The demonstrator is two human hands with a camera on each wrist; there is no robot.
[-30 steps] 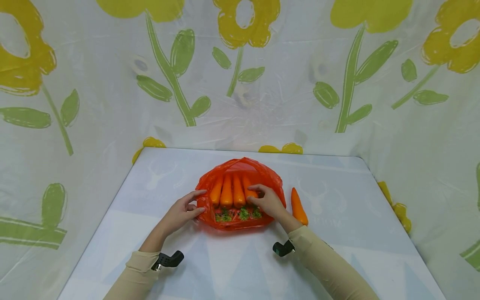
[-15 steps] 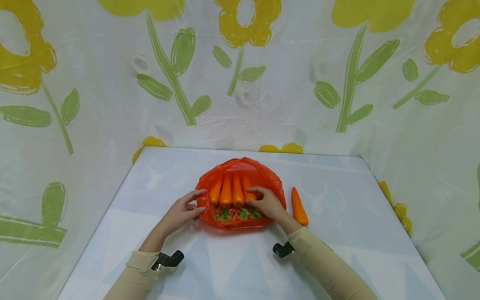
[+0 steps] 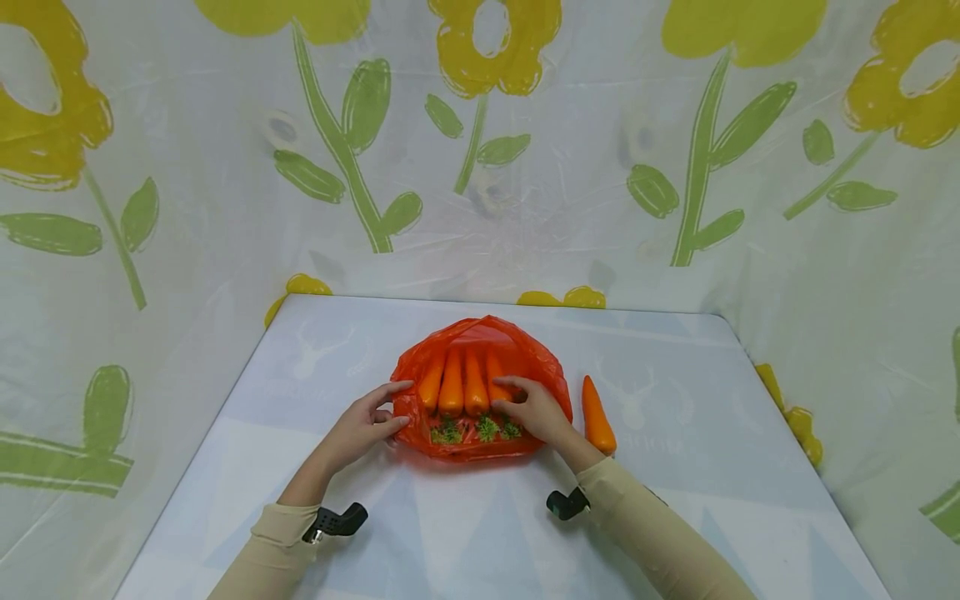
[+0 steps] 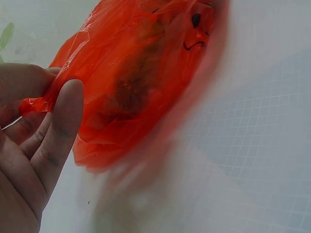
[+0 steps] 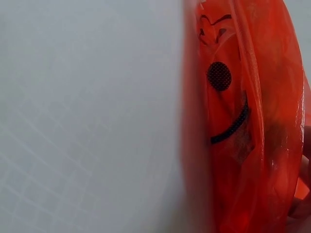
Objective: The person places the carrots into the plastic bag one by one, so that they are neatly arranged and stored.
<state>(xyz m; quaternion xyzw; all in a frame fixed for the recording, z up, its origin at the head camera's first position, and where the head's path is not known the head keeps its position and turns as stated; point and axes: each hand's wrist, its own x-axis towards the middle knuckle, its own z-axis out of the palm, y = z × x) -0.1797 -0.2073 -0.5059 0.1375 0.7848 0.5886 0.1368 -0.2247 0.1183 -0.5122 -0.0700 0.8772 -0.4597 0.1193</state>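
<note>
A red plastic bag (image 3: pixel 465 455) lies on the table with its mouth spread toward me. Several orange carrots (image 3: pixel 474 385) lie side by side inside, green tufts (image 3: pixel 488 428) near their blunt ends. My left hand (image 3: pixel 366 427) pinches the bag's left edge; the left wrist view shows red film (image 4: pixel 121 111) caught between thumb (image 4: pixel 68 111) and fingers. Inside the mouth, my right hand (image 3: pixel 542 412) grips the rightmost carrot (image 3: pixel 495 373) near its blunt end, thumb and fingers on either side. Most of that hand is out of frame in the right wrist view.
One loose carrot (image 3: pixel 597 418) lies on the table just right of the bag, close to my right forearm. Black wrist devices (image 3: pixel 337 521) are strapped at both sleeves. A flower-printed curtain (image 3: pixel 480 250) rises behind the pale table (image 3: pixel 420 533).
My right hand and the rightmost carrot have shifted very slightly left within the bag. The left hand keeps its place at the edge.
</note>
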